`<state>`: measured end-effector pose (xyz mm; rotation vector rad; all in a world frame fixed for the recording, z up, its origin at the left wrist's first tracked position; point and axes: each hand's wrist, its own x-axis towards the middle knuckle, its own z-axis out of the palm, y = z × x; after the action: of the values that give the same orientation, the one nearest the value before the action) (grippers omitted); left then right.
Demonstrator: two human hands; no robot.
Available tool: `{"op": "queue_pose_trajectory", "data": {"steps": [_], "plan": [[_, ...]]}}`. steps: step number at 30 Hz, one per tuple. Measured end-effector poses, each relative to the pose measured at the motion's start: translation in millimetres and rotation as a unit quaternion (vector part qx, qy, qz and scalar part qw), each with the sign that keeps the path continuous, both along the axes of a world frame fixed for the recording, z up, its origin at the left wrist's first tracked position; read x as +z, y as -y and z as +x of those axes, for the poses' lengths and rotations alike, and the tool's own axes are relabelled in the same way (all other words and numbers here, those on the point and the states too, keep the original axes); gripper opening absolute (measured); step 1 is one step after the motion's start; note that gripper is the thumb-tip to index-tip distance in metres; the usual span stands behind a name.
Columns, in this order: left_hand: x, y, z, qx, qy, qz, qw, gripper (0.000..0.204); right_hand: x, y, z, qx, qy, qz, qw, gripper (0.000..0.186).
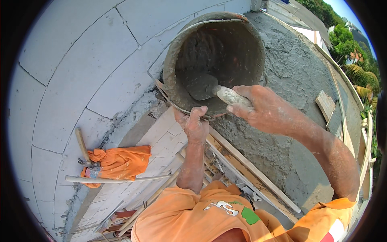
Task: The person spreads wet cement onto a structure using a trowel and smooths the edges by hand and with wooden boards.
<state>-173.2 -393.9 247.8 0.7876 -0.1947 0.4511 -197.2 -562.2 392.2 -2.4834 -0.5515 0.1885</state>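
Shirt [181, 213] below hands [262, 109], trowel blade [202, 86] inside roomy bucket rim [171, 76].

The left forearm [191, 165] rises steeply from the near side to the left hand [195, 127], clenched in a grip with its thumb bent up and the other fingers partly hidden. The right forearm [318, 139] slants toward the far left, elbow bent, and the right hand [262, 108] curls tightly, its fingertips leftward.
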Motion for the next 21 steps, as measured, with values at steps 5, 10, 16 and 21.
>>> {"op": "queue_pose_trajectory", "data": {"steps": [5, 10, 16, 21], "plan": [[8, -4, -2, 0.035, -0.027, -0.009, 0.999, 0.067, 7, 2, -3, -0.002, 0.160, -0.323, 0.933, 0.038], [12, -5, -9, 0.038, -0.044, -0.025, 0.998, 0.065, 8, 17, 9, -0.018, 0.516, -0.388, 0.763, 0.052], [14, -7, -3, 0.017, -0.033, -0.021, 0.999, 0.062, -39, 32, 9, 0.049, 0.519, -0.456, 0.721, 0.054], [19, -10, -11, 0.026, -0.039, -0.022, 0.999, 0.059, -28, 44, -6, 0.067, 0.502, -0.453, 0.734, 0.061]]}}
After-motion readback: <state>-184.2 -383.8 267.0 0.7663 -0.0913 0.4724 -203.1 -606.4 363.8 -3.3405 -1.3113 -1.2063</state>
